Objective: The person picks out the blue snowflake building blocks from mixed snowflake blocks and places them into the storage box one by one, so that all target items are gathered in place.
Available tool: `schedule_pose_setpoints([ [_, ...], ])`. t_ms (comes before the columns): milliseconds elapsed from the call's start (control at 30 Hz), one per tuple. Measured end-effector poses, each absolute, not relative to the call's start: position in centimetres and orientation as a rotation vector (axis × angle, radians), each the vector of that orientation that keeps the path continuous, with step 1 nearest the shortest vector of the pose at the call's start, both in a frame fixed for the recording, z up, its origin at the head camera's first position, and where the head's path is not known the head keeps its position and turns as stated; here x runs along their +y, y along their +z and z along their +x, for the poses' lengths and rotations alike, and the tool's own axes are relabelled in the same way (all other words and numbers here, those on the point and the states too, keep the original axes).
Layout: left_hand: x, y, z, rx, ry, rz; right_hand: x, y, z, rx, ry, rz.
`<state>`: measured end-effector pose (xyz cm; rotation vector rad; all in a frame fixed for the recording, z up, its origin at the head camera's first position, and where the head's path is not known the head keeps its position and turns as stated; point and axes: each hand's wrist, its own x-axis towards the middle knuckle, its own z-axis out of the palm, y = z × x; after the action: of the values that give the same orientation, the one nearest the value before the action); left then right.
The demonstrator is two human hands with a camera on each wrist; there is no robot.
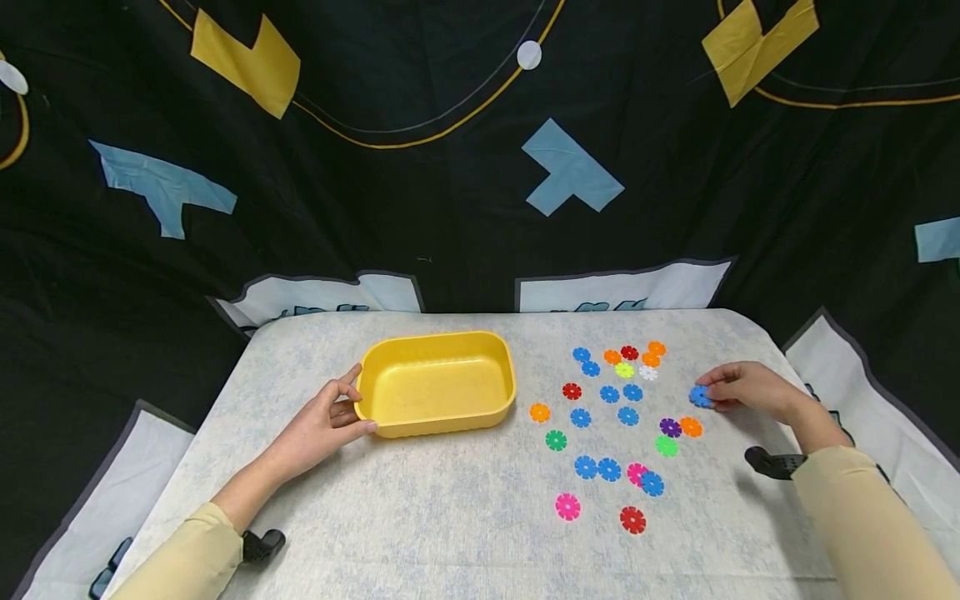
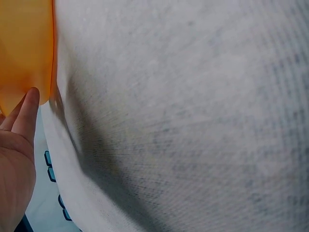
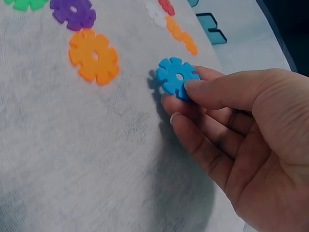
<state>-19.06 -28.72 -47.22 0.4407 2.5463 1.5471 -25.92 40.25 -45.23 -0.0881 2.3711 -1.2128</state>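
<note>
In the head view a yellow plastic tray [image 1: 435, 427] stands left of the middle of the table. My left hand [image 1: 322, 425] holds its left end, thumb at the near corner and fingers along the side; the left wrist view shows the thumb [image 2: 28, 113] against the tray wall. At the right, my right hand [image 1: 750, 390] pinches a blue notched plastic disc [image 3: 173, 72] between thumb and fingers. The right wrist view shows the disc tilted, its shadow on the cloth beneath. Closest to it there lies an orange notched disc [image 3: 87, 63].
Several notched discs lie scattered between tray and right hand, among them a red disc [image 1: 632, 520], a pink disc [image 1: 567, 507], a green disc [image 1: 556, 440] and a purple disc [image 1: 670, 428]. A pale cloth [image 1: 420, 517] covers the table. Behind it hangs a dark curtain [image 1: 420, 225].
</note>
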Motion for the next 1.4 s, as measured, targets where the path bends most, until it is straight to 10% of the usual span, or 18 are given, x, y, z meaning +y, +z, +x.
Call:
schedule_pose_setpoints([
  [1400,-28.7,-47.3,-19.1,2.593,1.506,0.414,22.1,-38.3,-29.9,2.237,-1.359,-0.285],
])
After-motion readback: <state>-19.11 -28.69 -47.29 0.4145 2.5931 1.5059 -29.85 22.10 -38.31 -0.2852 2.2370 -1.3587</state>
